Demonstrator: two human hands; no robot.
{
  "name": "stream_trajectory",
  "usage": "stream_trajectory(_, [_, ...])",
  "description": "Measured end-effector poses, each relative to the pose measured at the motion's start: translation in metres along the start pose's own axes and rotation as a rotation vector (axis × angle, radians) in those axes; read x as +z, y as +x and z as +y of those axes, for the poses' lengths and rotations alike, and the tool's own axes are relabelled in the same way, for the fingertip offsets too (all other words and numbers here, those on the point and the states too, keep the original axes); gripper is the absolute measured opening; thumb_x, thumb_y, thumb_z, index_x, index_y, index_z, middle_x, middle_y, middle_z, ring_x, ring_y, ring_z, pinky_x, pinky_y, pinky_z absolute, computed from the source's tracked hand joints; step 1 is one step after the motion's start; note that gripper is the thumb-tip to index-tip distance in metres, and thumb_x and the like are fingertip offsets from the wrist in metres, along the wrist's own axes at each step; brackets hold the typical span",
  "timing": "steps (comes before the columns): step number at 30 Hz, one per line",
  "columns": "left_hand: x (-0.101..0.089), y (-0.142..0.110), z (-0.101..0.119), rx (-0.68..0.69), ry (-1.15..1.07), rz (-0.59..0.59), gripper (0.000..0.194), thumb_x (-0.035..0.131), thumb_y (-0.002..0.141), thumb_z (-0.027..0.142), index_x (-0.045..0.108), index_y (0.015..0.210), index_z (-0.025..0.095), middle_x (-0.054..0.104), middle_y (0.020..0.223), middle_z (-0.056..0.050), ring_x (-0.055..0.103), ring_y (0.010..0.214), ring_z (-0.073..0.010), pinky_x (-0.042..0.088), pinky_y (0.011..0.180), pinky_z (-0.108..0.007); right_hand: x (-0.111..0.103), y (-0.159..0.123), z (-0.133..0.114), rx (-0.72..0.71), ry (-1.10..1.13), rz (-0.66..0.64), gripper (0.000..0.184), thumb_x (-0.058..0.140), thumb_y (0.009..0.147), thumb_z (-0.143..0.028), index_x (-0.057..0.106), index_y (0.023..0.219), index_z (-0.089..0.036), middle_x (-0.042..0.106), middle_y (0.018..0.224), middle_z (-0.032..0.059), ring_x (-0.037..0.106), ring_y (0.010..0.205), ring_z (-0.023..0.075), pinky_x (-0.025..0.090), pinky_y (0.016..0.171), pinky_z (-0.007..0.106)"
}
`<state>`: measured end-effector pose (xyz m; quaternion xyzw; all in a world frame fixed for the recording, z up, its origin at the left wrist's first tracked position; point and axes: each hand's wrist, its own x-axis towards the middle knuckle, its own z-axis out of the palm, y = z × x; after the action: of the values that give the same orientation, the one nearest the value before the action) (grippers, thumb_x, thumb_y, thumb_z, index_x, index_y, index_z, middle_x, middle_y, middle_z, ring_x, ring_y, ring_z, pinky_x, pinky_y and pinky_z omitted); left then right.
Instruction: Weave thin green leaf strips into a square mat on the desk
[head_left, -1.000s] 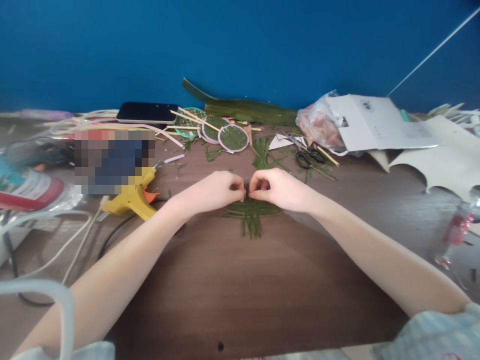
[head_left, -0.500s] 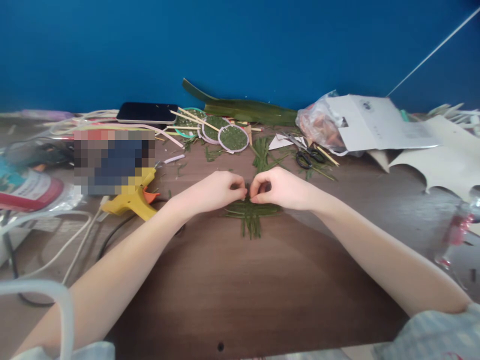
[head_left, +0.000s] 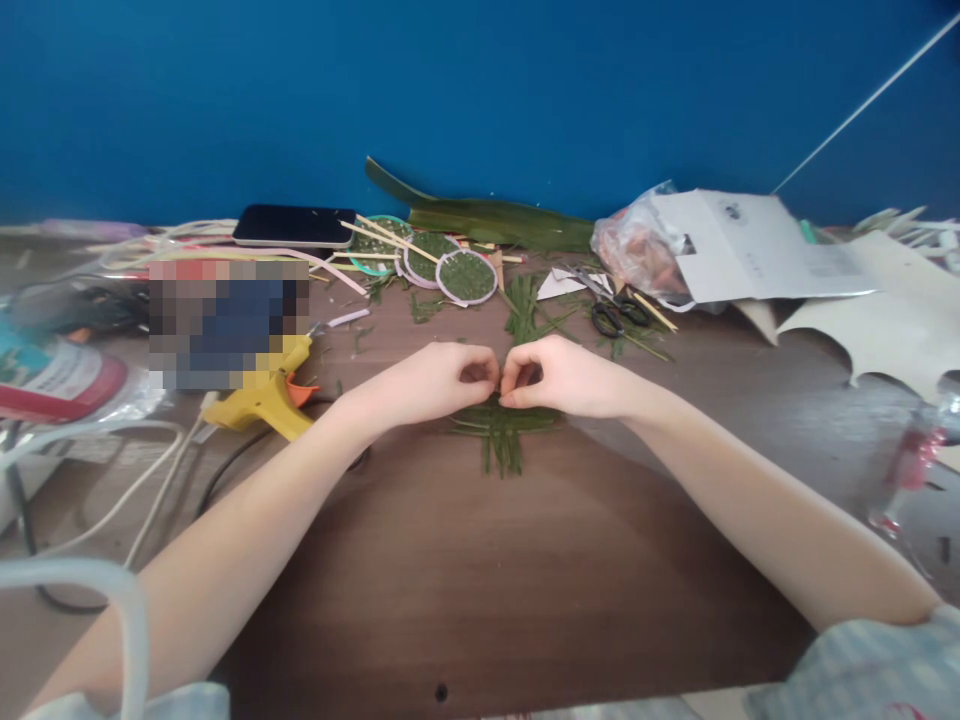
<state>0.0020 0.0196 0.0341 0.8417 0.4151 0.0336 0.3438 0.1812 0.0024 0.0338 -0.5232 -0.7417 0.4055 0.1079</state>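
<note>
Narrow green leaf strips (head_left: 504, 450) lie crossed over each other on the table in front of me, some running lengthwise and some sideways. Over their far part, my left hand (head_left: 442, 380) is closed in a pinch, thumb against fingertips. My right hand (head_left: 566, 378) pinches beside it, so the fingertips of both hands almost meet. Both seem to grip a leaf strip, though the fingers mostly cover it. Beyond my hands is a bundle of loose green strips (head_left: 523, 310).
Round green woven pieces with rims (head_left: 466, 277), wooden sticks (head_left: 390, 238), a phone (head_left: 294, 226) and long leaves (head_left: 502, 220) lie along the blue wall. Black-handled scissors (head_left: 607, 318) are behind my right hand. A yellow glue gun (head_left: 262, 405) is at left, a white card box (head_left: 757, 250) at right.
My left hand has shifted slightly to the right, bringing its fingertips closer to my right hand. My right hand stays nearly still over the leaf strips.
</note>
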Motion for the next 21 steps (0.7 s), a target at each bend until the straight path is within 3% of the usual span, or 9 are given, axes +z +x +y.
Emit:
stream_trajectory(9, [0.000, 0.000, -0.001, 0.012, -0.006, -0.012, 0.022, 0.043, 0.075, 0.026, 0.061, 0.086, 0.021, 0.063, 0.077, 0.002, 0.054, 0.067, -0.0123, 0.036, 0.062, -0.022, -0.001, 0.000, 0.004, 0.026, 0.066, 0.066, 0.018, 0.060, 0.071, -0.033, 0.051, 0.071, -0.017, 0.063, 0.071, 0.0020, 0.057, 0.063, 0.0119, 0.040, 0.055, 0.022])
stream_trajectory(16, [0.001, 0.000, -0.002, 0.023, -0.060, -0.009, 0.022, 0.045, 0.072, 0.023, 0.057, 0.090, 0.021, 0.065, 0.083, 0.001, 0.058, 0.072, -0.0125, 0.040, 0.065, -0.022, 0.001, 0.002, 0.006, 0.065, 0.105, 0.107, 0.011, 0.054, 0.070, -0.014, 0.045, 0.076, -0.018, 0.059, 0.063, -0.0012, 0.056, 0.055, 0.0096, 0.039, 0.051, 0.020])
stream_trajectory(21, [0.002, 0.001, -0.002, 0.005, -0.126, -0.018, 0.022, 0.045, 0.068, 0.016, 0.050, 0.089, 0.019, 0.065, 0.087, -0.001, 0.060, 0.076, -0.0130, 0.043, 0.067, -0.023, 0.001, 0.004, 0.011, 0.064, 0.013, 0.079, 0.011, 0.058, 0.066, -0.016, 0.049, 0.072, -0.018, 0.059, 0.061, -0.0024, 0.053, 0.055, 0.0095, 0.038, 0.053, 0.021])
